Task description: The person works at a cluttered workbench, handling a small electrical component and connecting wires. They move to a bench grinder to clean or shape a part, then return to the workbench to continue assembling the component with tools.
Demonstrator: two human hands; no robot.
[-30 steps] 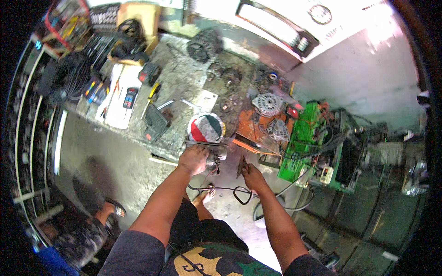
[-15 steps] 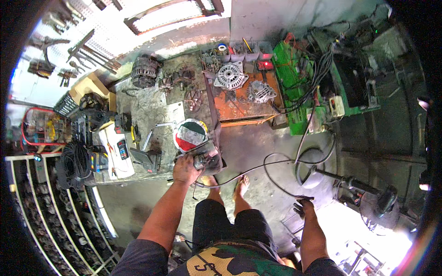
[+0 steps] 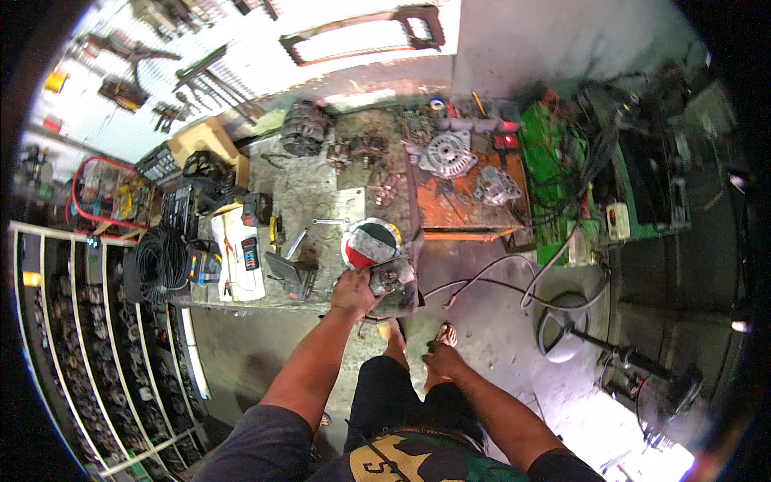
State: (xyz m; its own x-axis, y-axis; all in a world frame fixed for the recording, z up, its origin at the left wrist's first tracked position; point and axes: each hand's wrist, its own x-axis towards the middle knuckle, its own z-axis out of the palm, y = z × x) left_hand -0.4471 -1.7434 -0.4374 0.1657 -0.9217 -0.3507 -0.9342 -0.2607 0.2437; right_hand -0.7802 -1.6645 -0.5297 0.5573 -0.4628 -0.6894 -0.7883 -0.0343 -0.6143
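At the bench's front right corner my left hand (image 3: 353, 294) lies with its fingers curled at a grey metal part (image 3: 389, 279), whose kind I cannot make out. The fingertips are partly hidden. Just behind sits a round disc (image 3: 372, 243) in red, white and dark green. My right hand (image 3: 442, 360) hangs low in front of my legs, above one foot; its dark fingers blend together and show no clear grip. A thick cable (image 3: 482, 277) runs from the green machine, with one end hanging beyond that hand, apart from it.
Alternator parts (image 3: 447, 153) lie on an orange worktop (image 3: 450, 210) beside a green machine (image 3: 554, 153). Wrenches (image 3: 297, 243), a black-red multimeter (image 3: 250, 254) and coiled black cable (image 3: 163, 261) occupy the bench. A rack (image 3: 104, 321) stands left, a standing fan (image 3: 671, 394) right.
My right hand has come from the far right to the middle and let go of the cable, whose loop has dropped away. My left hand stays at the metal part; the view has shifted.
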